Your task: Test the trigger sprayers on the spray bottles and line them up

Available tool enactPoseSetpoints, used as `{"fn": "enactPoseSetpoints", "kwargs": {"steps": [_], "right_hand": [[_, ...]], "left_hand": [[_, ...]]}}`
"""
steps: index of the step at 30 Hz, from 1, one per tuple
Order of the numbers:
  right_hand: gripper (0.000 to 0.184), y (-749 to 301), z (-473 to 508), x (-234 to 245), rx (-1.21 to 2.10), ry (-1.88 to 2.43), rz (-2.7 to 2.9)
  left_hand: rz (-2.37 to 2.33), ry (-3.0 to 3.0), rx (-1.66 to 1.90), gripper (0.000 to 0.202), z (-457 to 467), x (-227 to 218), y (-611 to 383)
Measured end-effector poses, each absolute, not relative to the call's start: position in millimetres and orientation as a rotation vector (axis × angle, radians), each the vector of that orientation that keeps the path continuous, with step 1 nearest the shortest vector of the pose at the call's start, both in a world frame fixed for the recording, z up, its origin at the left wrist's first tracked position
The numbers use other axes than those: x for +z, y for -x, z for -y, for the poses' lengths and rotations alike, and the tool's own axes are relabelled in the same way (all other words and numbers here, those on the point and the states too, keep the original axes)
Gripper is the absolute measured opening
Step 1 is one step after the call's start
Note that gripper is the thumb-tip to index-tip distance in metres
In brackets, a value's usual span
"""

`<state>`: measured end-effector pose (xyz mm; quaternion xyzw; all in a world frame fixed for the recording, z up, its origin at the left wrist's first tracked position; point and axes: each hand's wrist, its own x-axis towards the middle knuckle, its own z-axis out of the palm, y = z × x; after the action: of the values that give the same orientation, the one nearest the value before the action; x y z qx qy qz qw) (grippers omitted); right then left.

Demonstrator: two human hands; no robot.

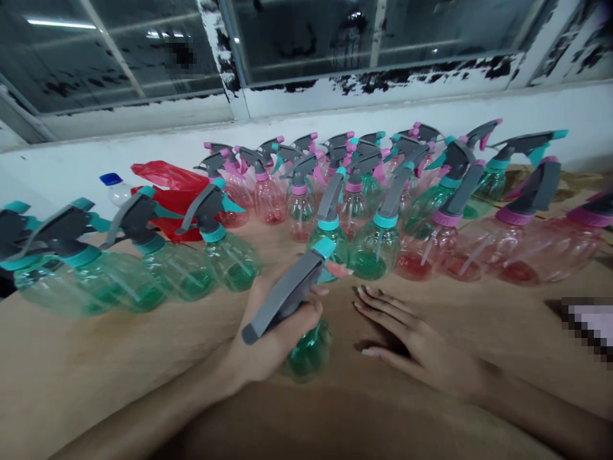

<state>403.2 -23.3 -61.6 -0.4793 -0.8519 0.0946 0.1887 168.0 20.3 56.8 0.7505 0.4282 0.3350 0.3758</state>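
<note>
My left hand (275,338) is wrapped round the neck of a green spray bottle (309,354) with a grey and turquoise trigger head. The head points away from me, and one finger reaches forward by the trigger. Flat on the table beside it, with fingers spread, lies my right hand (412,332), holding nothing. Just beyond the hands stand two more green spray bottles, one (373,255) close in front of the right fingertips. The held bottle's neck is hidden by my fingers.
Green bottles (234,262) line the left side and pink ones (517,249) the right. A crowd of both colours (354,191) stands behind, near the wall. A red plastic bag (177,191) and a blue-capped bottle (115,185) are at back left. A blurred-out object (591,322) lies on the wooden table (143,383).
</note>
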Motion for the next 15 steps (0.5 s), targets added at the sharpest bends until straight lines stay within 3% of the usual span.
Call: {"fn": "enactPoseSetpoints", "kwargs": {"steps": [15], "right_hand": [[0.061,-403.6,23.1,-62.7,0.271,1.351,2.391]], "left_hand": [[-1.151,-2.018,0.861,0.016,-20.7,52.3,-168.7]]}}
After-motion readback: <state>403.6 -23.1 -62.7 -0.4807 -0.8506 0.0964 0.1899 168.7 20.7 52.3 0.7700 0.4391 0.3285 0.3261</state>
